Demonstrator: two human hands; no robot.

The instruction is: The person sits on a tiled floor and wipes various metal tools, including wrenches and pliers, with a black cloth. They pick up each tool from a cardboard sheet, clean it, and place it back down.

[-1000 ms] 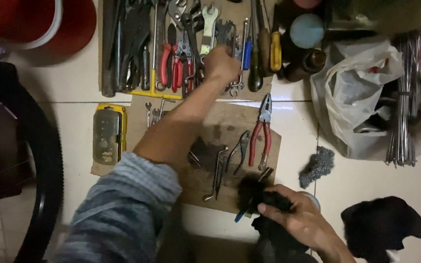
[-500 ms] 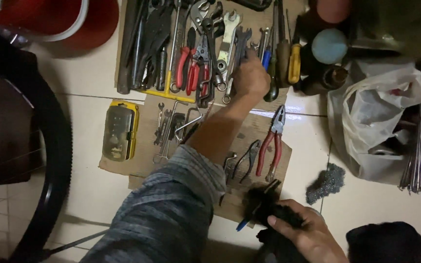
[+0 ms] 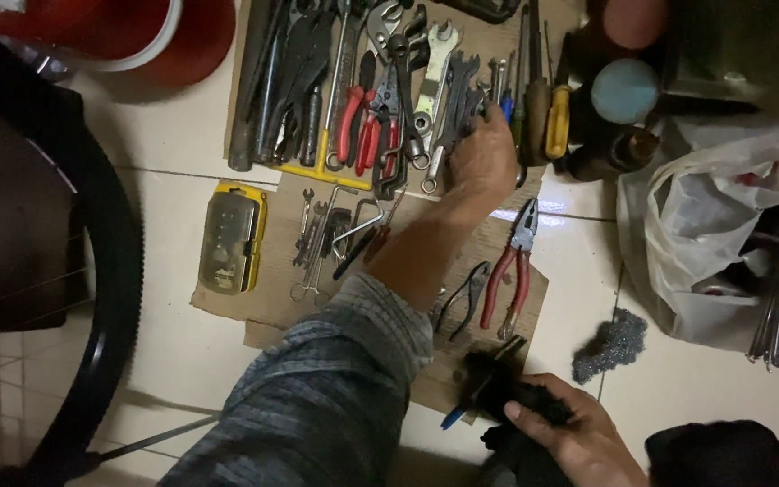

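Head view: left hand [image 3: 484,160] reaching forward, fingers closed around a wrench [image 3: 460,101] among packed tools on cardboard [image 3: 268,302]. Red-handled pliers [image 3: 513,271] just right of the forearm, bare tile beyond. Right hand [image 3: 579,433] near the bottom edge, gripping a black rag [image 3: 507,397]; steel wool [image 3: 610,343] close by.

Dim warm light, glare on the floor tile [image 3: 543,209], soft blurry edges
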